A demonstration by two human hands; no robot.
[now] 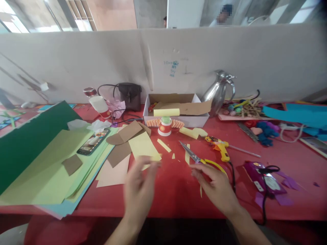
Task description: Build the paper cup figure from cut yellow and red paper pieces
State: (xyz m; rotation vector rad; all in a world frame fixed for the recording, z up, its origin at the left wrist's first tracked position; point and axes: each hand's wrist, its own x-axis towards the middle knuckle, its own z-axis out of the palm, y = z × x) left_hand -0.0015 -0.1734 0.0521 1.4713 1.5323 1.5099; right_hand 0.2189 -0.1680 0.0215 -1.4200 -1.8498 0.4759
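One long, pale grey partition (97, 61) with blue handwriting spans the room, and two people (224, 15) partly show beyond its top edge. Before it lies a broad, glossy red desk (173, 194). A large dark green board (33, 143) leans over the desk's left side, beside stacked yellow, green and blue paper sheets (46, 163) bearing a black phone (94, 142). At the back, an open white cardboard box (178, 120) stands between a small dark shoulder bag (131, 97) and a tilted, shiny metal jug (217, 92).

The person's two hands are over the front of the desk. The left hand (140, 183) is blurred, near a pale yellow rectangular paper sheet (144, 145) lying partly on brown pieces; whether its fingers grip anything, I cannot tell. The right hand (214, 185) has thumb and fingertips close together, just beside the yellow-handled metal scissors (191, 153) on the desk; whether it pinches something is unclear. Right of the scissors rests a yellow glue gun (222, 149). Small pale yellow paper scraps (164, 145) lie between the sheet and scissors.
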